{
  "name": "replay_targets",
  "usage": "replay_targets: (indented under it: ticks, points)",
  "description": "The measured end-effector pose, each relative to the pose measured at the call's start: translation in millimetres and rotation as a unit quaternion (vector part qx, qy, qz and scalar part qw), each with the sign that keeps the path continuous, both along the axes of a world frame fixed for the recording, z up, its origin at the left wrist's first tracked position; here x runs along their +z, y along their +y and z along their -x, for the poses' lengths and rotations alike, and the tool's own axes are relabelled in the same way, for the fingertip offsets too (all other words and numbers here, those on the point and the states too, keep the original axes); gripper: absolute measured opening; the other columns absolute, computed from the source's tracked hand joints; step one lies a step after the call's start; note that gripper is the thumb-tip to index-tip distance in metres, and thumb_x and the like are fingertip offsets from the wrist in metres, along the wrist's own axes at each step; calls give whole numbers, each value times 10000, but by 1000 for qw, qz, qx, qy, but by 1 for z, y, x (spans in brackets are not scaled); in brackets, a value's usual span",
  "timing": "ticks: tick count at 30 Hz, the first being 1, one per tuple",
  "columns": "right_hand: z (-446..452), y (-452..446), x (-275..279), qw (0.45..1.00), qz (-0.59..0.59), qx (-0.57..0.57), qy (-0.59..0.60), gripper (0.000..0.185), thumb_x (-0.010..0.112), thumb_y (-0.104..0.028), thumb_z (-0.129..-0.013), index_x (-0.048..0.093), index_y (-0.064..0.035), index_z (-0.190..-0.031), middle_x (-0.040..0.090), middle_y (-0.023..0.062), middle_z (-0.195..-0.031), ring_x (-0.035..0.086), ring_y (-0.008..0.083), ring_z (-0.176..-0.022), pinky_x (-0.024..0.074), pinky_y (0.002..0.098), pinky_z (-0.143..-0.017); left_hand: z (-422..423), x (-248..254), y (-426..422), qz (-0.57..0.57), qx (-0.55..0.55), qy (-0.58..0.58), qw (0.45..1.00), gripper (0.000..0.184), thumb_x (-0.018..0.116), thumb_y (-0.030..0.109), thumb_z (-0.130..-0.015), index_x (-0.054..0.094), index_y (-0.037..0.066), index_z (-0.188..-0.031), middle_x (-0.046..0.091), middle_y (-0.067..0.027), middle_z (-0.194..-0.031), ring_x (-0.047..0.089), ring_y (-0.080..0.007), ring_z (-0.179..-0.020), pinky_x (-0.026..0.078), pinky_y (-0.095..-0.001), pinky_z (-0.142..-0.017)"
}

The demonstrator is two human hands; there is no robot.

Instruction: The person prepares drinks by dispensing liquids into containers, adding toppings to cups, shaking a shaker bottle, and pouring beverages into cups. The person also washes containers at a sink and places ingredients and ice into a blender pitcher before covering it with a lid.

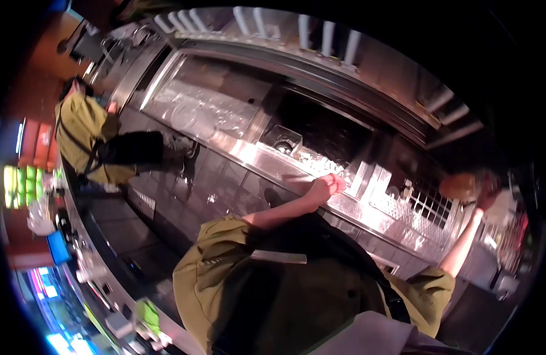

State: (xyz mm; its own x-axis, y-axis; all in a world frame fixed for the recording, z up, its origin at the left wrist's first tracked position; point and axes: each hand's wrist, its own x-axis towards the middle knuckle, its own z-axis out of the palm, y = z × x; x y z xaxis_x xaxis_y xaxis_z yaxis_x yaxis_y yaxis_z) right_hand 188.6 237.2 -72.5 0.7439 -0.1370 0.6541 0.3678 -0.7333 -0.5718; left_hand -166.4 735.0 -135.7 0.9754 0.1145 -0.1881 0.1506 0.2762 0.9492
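Observation:
Over the front edge of the steel counter (243,154), my left hand (327,189) has its fingers curled together, and nothing shows in it. Just beyond it is a sink basin (329,127) with a clear square container (280,141) in its near left corner. My right hand (488,192) is at the far right, dark and blurred, touching or right beside a round orange-brown thing (460,186). Its fingers cannot be made out. Between the hands lies a metal grid (429,204) set in the counter.
A co-worker (86,133) stands at the counter's left end. A wide ice-like bed (196,106) fills the counter's left part. White upright handles (326,38) line the back. Behind on the left runs a second counter with a green bag (147,318) and a blue screen (58,247).

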Motion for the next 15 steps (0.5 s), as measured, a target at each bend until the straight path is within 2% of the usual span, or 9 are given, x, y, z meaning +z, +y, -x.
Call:
replay_targets:
  ticks: [1,2,4,5,6,7,8,11,15]
  points:
    - [-4,-10,-4,1000,-9,11,-8,536,626,-372,-784,495,11,-1135,519,159,-1164,520,228,-1022,424,335,-861,2,28,-2,86,64,76,991,150,454,15,-808,533,-23,-931,583,-72,-819,537,-113,-765,434,-235,-710]
    - [-5,-15,-3,999,-18,23,-13,504,622,-357,-792,520,13,-1119,537,163,-1137,533,228,-996,436,338,-847,6,27,2,69,70,57,994,145,454,18,-812,535,-23,-925,586,-75,-823,539,-114,-764,434,-236,-712]
    - [-13,-34,16,986,86,122,68,395,594,-310,-816,591,19,-1034,585,142,-1060,567,217,-928,462,342,-815,17,25,22,18,75,7,997,137,459,37,-822,543,-21,-912,594,-81,-833,542,-116,-761,432,-231,-716]
    - [-2,-9,36,978,45,183,84,310,539,-251,-850,638,29,-936,617,119,-997,592,209,-875,480,333,-797,22,23,36,-12,75,-23,997,136,464,54,-828,548,-20,-906,599,-84,-840,544,-118,-759,429,-226,-718]
    - [18,13,50,975,40,191,106,324,540,-265,-846,623,28,-956,605,124,-1014,583,211,-892,475,333,-804,32,26,45,65,118,-9,991,135,481,67,-811,547,-16,-895,587,-65,-808,537,-122,-757,422,-233,-710]
    - [45,36,61,975,40,180,124,339,542,-279,-843,608,27,-975,592,128,-1031,574,214,-909,470,333,-810,38,15,54,-98,105,31,989,145,491,82,-800,547,-17,-890,582,-70,-812,544,-135,-767,421,-253,-713]
    - [85,55,72,978,41,154,138,357,543,-293,-839,593,25,-995,580,132,-1048,565,216,-926,465,333,-817,49,11,64,-104,96,43,989,158,493,85,-812,535,-15,-927,585,-78,-835,551,-142,-780,430,-254,-720]
    - [166,99,93,985,55,56,154,421,548,-334,-829,547,21,-1054,543,144,-1100,539,223,-977,450,332,-838,67,18,85,3,86,118,989,217,497,93,-848,501,-9,-1039,594,-102,-904,571,-163,-821,459,-257,-741]
    - [202,79,110,991,39,-50,115,519,553,-389,-816,487,16,-1133,494,161,-1168,503,232,-1045,430,331,-865,36,29,98,-77,40,162,983,169,486,102,-874,533,14,-1011,600,-89,-923,566,-146,-836,453,-247,-772]
